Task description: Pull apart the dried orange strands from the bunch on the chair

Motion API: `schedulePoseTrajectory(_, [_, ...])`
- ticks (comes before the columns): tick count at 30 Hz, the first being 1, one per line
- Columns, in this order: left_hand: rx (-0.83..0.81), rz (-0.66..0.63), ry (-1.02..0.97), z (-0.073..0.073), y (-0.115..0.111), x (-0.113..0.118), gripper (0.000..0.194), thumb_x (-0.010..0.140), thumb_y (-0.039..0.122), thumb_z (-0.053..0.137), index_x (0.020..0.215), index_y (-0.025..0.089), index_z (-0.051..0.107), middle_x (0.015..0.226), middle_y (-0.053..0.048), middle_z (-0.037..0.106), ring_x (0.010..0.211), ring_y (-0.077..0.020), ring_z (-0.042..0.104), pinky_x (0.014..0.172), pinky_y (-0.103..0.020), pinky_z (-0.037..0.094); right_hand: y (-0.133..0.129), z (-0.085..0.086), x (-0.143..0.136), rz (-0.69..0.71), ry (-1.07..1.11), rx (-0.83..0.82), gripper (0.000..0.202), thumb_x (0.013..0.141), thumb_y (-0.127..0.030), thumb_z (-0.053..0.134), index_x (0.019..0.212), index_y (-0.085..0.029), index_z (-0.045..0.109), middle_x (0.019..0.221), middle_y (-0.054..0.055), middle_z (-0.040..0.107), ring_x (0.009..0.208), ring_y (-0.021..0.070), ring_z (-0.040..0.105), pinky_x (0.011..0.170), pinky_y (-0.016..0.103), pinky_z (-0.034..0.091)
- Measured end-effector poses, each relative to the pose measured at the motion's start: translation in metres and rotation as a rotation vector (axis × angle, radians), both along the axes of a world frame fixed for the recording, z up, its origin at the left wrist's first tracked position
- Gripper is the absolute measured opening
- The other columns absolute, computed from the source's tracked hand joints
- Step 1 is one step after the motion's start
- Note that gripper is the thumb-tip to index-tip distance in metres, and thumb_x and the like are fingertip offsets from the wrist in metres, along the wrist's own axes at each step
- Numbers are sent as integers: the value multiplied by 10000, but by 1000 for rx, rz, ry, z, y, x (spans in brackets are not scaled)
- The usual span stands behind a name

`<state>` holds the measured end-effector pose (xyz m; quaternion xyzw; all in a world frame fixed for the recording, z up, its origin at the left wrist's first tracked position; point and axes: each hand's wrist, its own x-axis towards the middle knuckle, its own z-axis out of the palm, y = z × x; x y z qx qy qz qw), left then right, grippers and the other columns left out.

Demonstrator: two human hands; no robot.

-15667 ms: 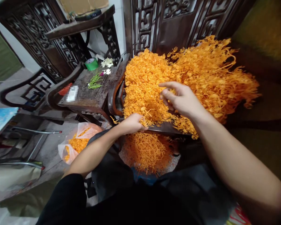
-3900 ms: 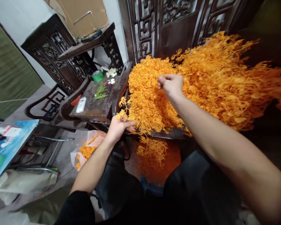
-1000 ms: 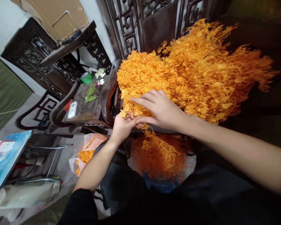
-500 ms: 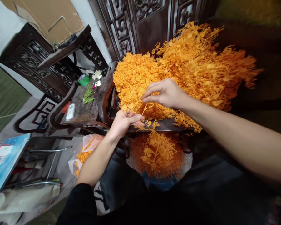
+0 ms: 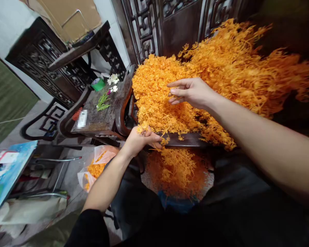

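A big heap of orange plastic sprigs (image 5: 159,82) covers the dark wooden bench (image 5: 187,140). My left hand (image 5: 141,140) is closed on an orange sprig (image 5: 167,129) at the bench's front edge, its thin stems showing above the fingers and thumb. Over the heap hovers my right hand (image 5: 187,92), its fingers spread and slightly curled; no sprig shows clearly between them. Below the bench edge, between the knees, lies another orange pile (image 5: 179,168).
At left a small wooden table (image 5: 103,116) holds green tape (image 5: 98,84), white flowers (image 5: 113,79) and green stems (image 5: 103,102). A plastic bag (image 5: 106,151) with orange pieces sits on the floor. A blue-topped table (image 5: 23,154) stands far left.
The view has shifted, so the scene sits further right. My right hand has opened its pinch and moved up and away from my left hand, which keeps its hold.
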<state>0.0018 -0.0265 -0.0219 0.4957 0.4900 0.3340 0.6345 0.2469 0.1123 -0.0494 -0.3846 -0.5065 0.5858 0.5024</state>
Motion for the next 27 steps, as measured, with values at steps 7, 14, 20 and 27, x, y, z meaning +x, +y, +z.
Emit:
schedulePoseTrajectory(7, [-12, 20, 61, 8, -3, -7, 405, 649, 364, 913, 648, 130, 583, 639, -88, 735, 606, -204, 743, 645, -307, 604, 11, -2, -11, 115, 70, -12, 314, 688, -342, 899, 951, -223, 777, 919, 62, 757, 901, 257, 745, 877, 492, 633])
schedulePoseTrajectory(14, [23, 34, 0, 5, -6, -17, 573, 660, 345, 914, 597, 201, 363, 650, -54, 722, 608, -183, 750, 584, -241, 567, 33, -28, -29, -313, -756, 439, 479, 789, -400, 837, 1192, -149, 771, 872, 99, 739, 810, 261, 690, 868, 513, 571])
schedulePoseTrajectory(20, [13, 27, 39, 8, -10, -12, 603, 640, 413, 924, 616, 205, 358, 643, -46, 709, 592, -180, 738, 604, -273, 576, 55, -38, -37, -336, -890, 631, 285, 854, -290, 739, 1100, -157, 794, 1242, 167, 658, 1123, 324, 637, 979, 477, 535])
schedulePoseTrajectory(27, [2, -24, 109, 3, -7, -9, 492, 657, 472, 907, 620, 158, 530, 645, -61, 723, 606, -176, 733, 645, -301, 600, 32, -13, -33, -404, -728, 676, 239, 919, -347, 696, 1092, -189, 743, 1442, 165, 562, 1299, 350, 547, 1099, 539, 459])
